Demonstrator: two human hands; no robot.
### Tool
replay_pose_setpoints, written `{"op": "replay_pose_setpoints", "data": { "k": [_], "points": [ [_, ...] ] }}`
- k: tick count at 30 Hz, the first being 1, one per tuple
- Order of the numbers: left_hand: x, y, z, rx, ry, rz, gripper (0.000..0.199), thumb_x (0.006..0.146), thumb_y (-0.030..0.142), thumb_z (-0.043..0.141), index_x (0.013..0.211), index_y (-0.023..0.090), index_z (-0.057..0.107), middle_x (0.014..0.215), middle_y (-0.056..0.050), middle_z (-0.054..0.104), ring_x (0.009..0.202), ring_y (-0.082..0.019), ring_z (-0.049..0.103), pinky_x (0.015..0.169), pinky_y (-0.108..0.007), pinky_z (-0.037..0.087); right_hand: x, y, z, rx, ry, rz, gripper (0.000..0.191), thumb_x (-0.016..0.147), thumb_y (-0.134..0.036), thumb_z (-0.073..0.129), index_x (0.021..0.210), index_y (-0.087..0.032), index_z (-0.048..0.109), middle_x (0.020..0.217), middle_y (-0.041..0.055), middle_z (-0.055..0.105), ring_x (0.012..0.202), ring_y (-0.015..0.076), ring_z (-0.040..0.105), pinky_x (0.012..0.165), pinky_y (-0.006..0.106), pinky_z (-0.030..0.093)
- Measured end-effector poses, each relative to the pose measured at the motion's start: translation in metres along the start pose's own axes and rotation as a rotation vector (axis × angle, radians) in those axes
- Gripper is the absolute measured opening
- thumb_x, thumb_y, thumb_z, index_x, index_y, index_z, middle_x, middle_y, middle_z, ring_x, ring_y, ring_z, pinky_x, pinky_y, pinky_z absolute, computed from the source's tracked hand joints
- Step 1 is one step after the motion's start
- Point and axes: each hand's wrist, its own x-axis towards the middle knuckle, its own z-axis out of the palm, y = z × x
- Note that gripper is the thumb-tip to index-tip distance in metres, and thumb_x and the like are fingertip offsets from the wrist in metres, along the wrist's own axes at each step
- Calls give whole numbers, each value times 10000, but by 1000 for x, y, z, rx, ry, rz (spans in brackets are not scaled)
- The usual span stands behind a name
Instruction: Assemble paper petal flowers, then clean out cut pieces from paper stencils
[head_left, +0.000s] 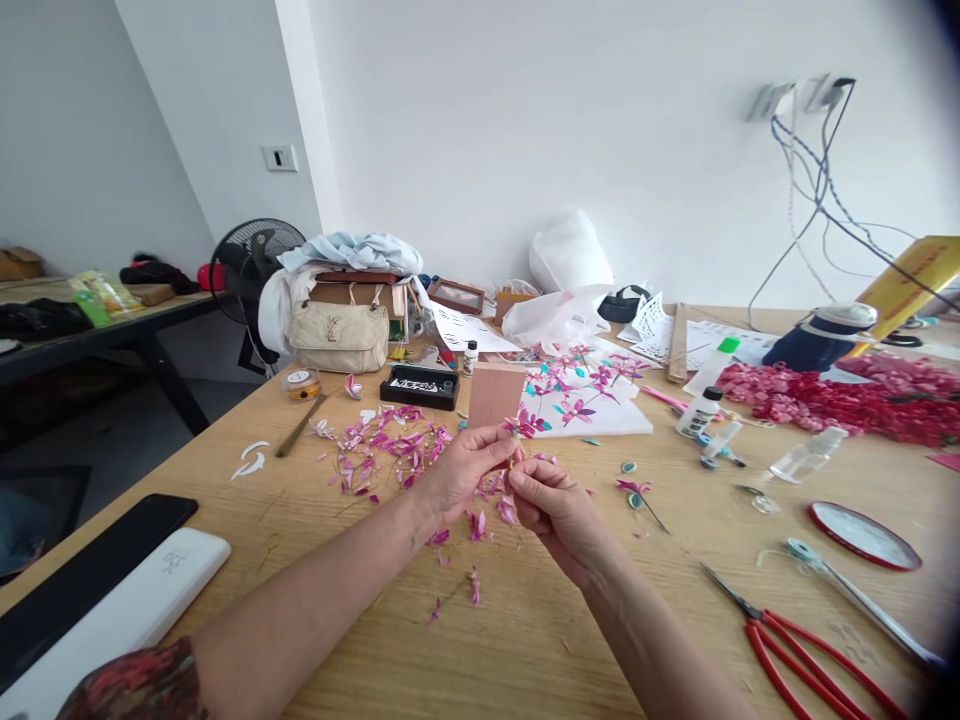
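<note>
At the middle of the table my left hand (474, 462) and my right hand (551, 500) meet, fingertips nearly touching. Both pinch the thin stem of a small pink artificial flower (516, 428), whose petals show just above the fingers. The stem is mostly hidden by the fingers. Loose pink petals and small flowers (390, 445) lie scattered to the left of my hands and beneath them. Behind stands a small wooden block (495, 395). Finished-looking pink flowers with teal leaves (577, 410) rest on a white sheet (630, 418) beyond my right hand.
Red-handled scissors (787, 640), a metal tool (862, 600) and a red-rimmed round dish (862, 535) lie at right. Small bottles (699, 412) and pink-red flower bunches (810, 400) are farther back. A white power bank (165, 580), black phone (97, 570), beige bag (337, 335) and black tray (420, 387) are left.
</note>
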Motion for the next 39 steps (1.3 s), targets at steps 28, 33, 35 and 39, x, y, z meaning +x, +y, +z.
{"op": "replay_pose_setpoints", "data": {
  "k": [28, 33, 35, 39],
  "points": [
    [3, 1, -4, 236, 151, 7, 246, 662, 344, 634, 590, 126, 547, 577, 27, 487, 569, -81, 407, 588, -225, 314, 2, 1, 4, -53, 125, -12, 259, 533, -308, 767, 654, -137, 616, 503, -27, 515, 449, 55, 396, 409, 186, 228],
    [2, 3, -1, 280, 172, 19, 231, 678, 339, 619, 611, 127, 559, 598, 18, 507, 592, -91, 438, 606, -229, 332, 3, 2, 4, -221, 140, -40, 291, 592, -405, 709, 598, -154, 562, 444, -38, 471, 406, 64, 362, 398, 204, 226],
    [1, 4, 0, 303, 177, 27, 228, 691, 333, 606, 608, 127, 554, 598, 11, 516, 592, -96, 448, 600, -233, 339, 4, 3, 4, -305, 164, -72, 312, 588, -439, 693, 592, -161, 551, 438, -42, 460, 396, 69, 362, 389, 207, 234],
    [1, 3, 1, 321, 206, 36, 221, 700, 332, 596, 618, 134, 541, 595, 15, 516, 572, -92, 440, 576, -230, 333, 6, 6, 4, -460, 219, -149, 298, 612, -457, 647, 613, -174, 553, 436, -45, 448, 384, 83, 363, 381, 222, 257]
  ]
}}
